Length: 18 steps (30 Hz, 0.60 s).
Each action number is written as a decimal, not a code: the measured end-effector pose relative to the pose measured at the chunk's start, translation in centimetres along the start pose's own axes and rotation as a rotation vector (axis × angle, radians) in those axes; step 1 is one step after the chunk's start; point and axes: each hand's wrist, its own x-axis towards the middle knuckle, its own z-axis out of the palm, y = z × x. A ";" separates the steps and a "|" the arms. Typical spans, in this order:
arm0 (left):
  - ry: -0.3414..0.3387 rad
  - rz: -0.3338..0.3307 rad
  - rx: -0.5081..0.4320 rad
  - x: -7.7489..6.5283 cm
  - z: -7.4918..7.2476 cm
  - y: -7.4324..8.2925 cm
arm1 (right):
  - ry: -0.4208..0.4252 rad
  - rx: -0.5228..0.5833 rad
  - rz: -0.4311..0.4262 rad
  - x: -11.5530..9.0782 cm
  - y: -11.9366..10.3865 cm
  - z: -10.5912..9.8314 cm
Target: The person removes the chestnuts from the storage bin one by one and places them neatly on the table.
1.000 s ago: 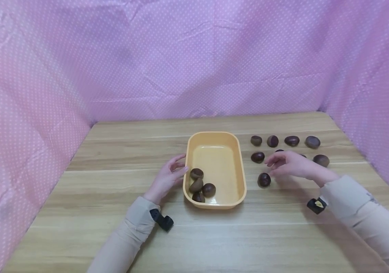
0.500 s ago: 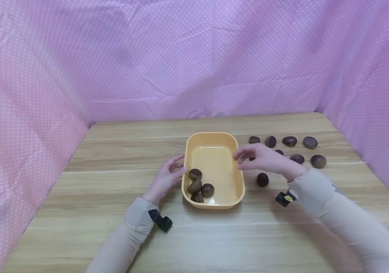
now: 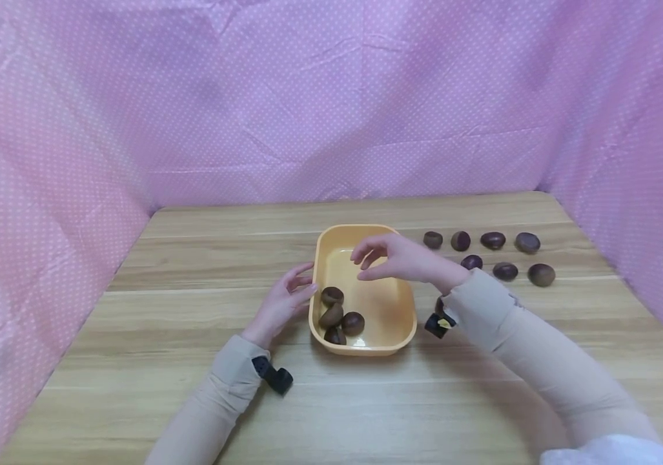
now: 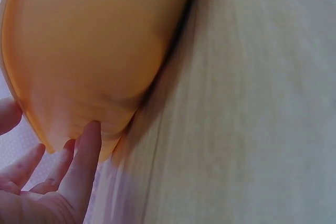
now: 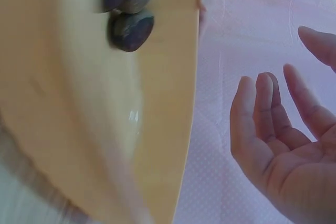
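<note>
A yellow-orange plastic tray [image 3: 386, 310] stands mid-table, with several brown chestnuts [image 3: 353, 323] grouped in its near left corner. Beside its left wall, my left hand [image 3: 285, 303] touches it with spread, relaxed fingers. In the left wrist view, fingertips [image 4: 93, 129] lie at the outer wall [image 4: 89, 40] and another at the rim. My right hand [image 3: 401, 258] is above the tray's far right part, fingers loosely bent and thumb apart. From the right wrist, that hand [image 5: 289, 150] shows nothing between its fingers, and chestnuts [image 5: 131, 30] appear inside the tray.
Right of the tray, chestnuts [image 3: 493, 241] lie in rows on the wooden table [image 3: 192, 258]. One nearer chestnut is mostly hidden behind the right wrist and its black camera [image 3: 437, 325]. Pink dotted cloth [image 3: 337, 97] hangs around the back and sides.
My right hand has moved left from among the table chestnuts, across the tray's right rim, to above its inside. My left hand stays at the tray's left side.
</note>
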 end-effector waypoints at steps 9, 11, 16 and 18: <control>0.009 -0.020 0.006 -0.2 0.1 0.2 | 0.031 0.008 0.083 2.7 -1.4 0.6; 0.008 -0.019 0.003 -0.2 0.1 0.3 | 0.027 0.037 0.120 3.3 -1.5 0.8; 0.002 -0.012 0.019 -0.2 0.1 0.3 | 0.002 0.121 0.177 4.9 -1.4 1.6; 0.003 -0.013 0.021 -0.3 0.2 0.3 | -0.003 0.140 0.197 5.5 -1.3 2.1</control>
